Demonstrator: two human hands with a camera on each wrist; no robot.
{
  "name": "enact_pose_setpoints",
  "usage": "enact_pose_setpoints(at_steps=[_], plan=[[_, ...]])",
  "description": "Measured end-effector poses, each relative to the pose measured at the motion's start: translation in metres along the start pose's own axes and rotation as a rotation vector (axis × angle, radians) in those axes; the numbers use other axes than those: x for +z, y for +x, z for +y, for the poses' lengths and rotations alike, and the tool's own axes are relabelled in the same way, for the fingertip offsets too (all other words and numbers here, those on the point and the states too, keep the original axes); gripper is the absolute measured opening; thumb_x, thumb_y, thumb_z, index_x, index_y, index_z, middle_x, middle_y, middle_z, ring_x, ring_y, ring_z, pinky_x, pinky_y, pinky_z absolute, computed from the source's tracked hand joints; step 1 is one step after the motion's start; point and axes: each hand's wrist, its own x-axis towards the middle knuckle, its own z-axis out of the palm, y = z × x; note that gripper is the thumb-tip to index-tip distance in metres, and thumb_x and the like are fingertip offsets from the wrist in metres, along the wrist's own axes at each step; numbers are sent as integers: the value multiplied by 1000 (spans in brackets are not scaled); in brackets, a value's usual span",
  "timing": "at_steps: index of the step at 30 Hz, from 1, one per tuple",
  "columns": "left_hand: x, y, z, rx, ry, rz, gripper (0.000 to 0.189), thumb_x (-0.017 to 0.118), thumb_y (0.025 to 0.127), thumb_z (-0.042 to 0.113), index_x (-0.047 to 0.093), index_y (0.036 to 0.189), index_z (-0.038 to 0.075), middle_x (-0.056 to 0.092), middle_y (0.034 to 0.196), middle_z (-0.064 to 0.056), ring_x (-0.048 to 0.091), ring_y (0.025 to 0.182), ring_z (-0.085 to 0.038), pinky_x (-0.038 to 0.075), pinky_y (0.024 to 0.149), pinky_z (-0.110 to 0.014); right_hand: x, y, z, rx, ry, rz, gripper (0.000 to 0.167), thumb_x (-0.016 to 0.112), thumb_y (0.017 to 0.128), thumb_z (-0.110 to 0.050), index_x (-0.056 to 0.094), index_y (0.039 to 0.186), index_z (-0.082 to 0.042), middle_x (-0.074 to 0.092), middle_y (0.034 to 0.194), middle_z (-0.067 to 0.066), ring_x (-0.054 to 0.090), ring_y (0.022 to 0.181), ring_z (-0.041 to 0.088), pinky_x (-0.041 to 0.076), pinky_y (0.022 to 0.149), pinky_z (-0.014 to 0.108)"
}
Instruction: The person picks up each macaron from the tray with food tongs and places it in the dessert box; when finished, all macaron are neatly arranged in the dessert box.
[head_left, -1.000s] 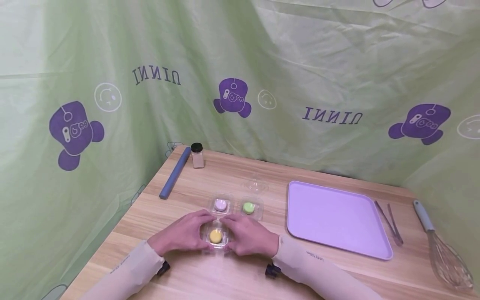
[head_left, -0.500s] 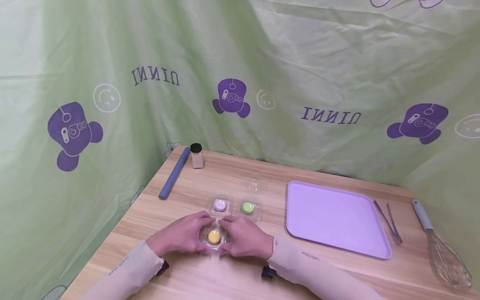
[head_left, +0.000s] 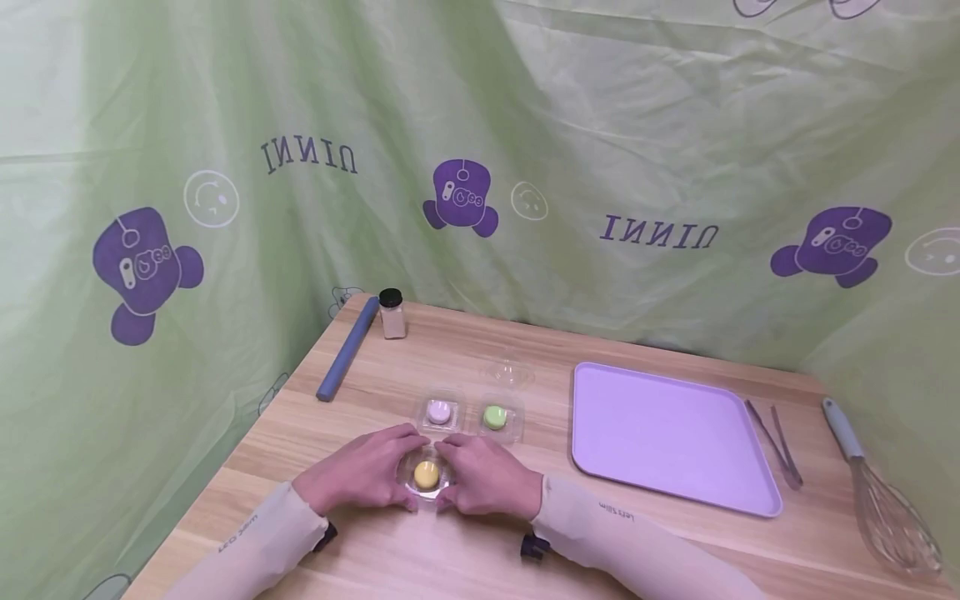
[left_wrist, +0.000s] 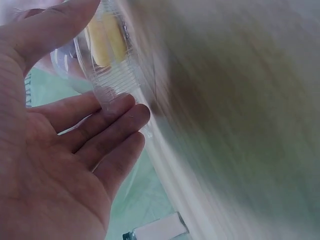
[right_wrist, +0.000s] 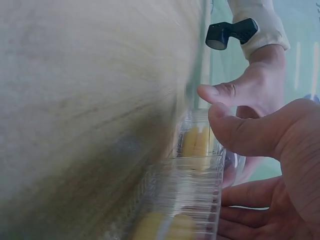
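A clear plastic box with a yellow macaron (head_left: 427,475) in it stands on the table between my two hands. My left hand (head_left: 366,472) holds its left side, thumb at the near edge and fingers at the far edge. On the right side my right hand (head_left: 489,476) holds the box the same way. In the left wrist view the ribbed box wall (left_wrist: 117,82) touches the left fingertips, and a clear dome bulges above. Just beyond the hands are two similar clear boxes, one with a pink macaron (head_left: 438,412), the other with a green macaron (head_left: 494,417).
A clear dome lid (head_left: 508,372) lies behind the boxes. To the right are a purple tray (head_left: 675,437), metal tongs (head_left: 778,446) and a whisk (head_left: 885,492). A blue rod (head_left: 348,350) and a black-capped jar (head_left: 392,314) stand at the back left, near the green curtain (head_left: 225,283).
Both hands keep their hold on the box around the yellow macaron, with the thumbs shifting slightly. The whole head view has drifted a little.
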Motion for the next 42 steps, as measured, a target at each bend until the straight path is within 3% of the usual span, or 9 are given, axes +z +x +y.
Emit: enact_pose_setpoints(at_steps=[7, 16, 22, 26, 29, 31, 34, 37, 42], plan=[[0, 4, -2, 0, -21, -30, 81, 88, 69, 46, 59, 136, 11, 62, 132, 1, 64, 117, -16, 57, 103, -39, 2, -2, 5, -24, 22, 44, 57, 86, 75, -42, 69, 117, -8, 73, 98, -4, 63, 81, 4, 56, 72, 14], [-2, 0, -4, -39, -100, -62, 90, 89, 69, 44, 53, 144, 10, 58, 140, -1, 59, 126, -19, 53, 110, -43, 2, -6, 5, -42, 31, 61, 40, 83, 79, -39, 66, 104, -12, 68, 92, -7, 53, 68, 0, 49, 59, 9], [-11, -3, -2, -107, -118, -40, 99, 90, 67, 50, 51, 147, 9, 56, 147, -10, 57, 133, -30, 49, 113, -50, -13, -13, 9, -19, 76, 115, 56, 81, 83, -41, 66, 125, -7, 75, 115, 3, 71, 98, 13, 61, 90, 24], [-37, 2, -4, -146, -149, 28, 92, 85, 72, 56, 54, 145, 11, 54, 151, -13, 53, 137, -36, 45, 115, -56, -32, -15, 26, -74, 209, 280, 63, 82, 83, -29, 59, 135, -2, 69, 132, 13, 69, 118, 25, 56, 106, 34], [-69, 21, -10, -116, -175, 94, 87, 82, 76, 55, 52, 146, 12, 52, 153, -11, 49, 142, -36, 40, 120, -56, -50, -12, 53, -52, 293, 441, 69, 83, 82, -20, 54, 140, 2, 63, 139, 19, 66, 122, 32, 53, 111, 41], [-90, 42, -14, -84, -166, 114, 86, 82, 78, 51, 50, 148, 12, 50, 155, -9, 45, 145, -35, 36, 123, -55, -62, -10, 75, 75, 383, 487, 71, 82, 82, -17, 51, 144, 1, 59, 144, 18, 63, 125, 36, 51, 112, 46], [-110, 78, -15, -57, -145, 70, 90, 84, 79, 44, 43, 153, 12, 45, 159, -10, 41, 148, -35, 33, 125, -54, -72, -8, 110, 386, 534, 431, 71, 78, 87, -21, 47, 150, -9, 53, 152, 14, 57, 133, 38, 48, 114, 49], [-111, 120, -14, -40, -134, -29, 97, 85, 78, 38, 36, 157, 12, 39, 163, -11, 38, 150, -34, 31, 126, -53, -72, -7, 146, 582, 588, 315, 70, 74, 90, -21, 44, 152, -9, 49, 155, 17, 52, 137, 43, 46, 115, 54], [-86, 177, -12, -19, -128, -201, 100, 84, 79, 27, 28, 159, 5, 34, 165, -15, 34, 153, -33, 28, 129, -48, -53, -5, 180, 600, 520, 75, 74, 73, 89, -16, 39, 153, -1, 44, 157, 23, 48, 140, 45, 41, 118, 56]])
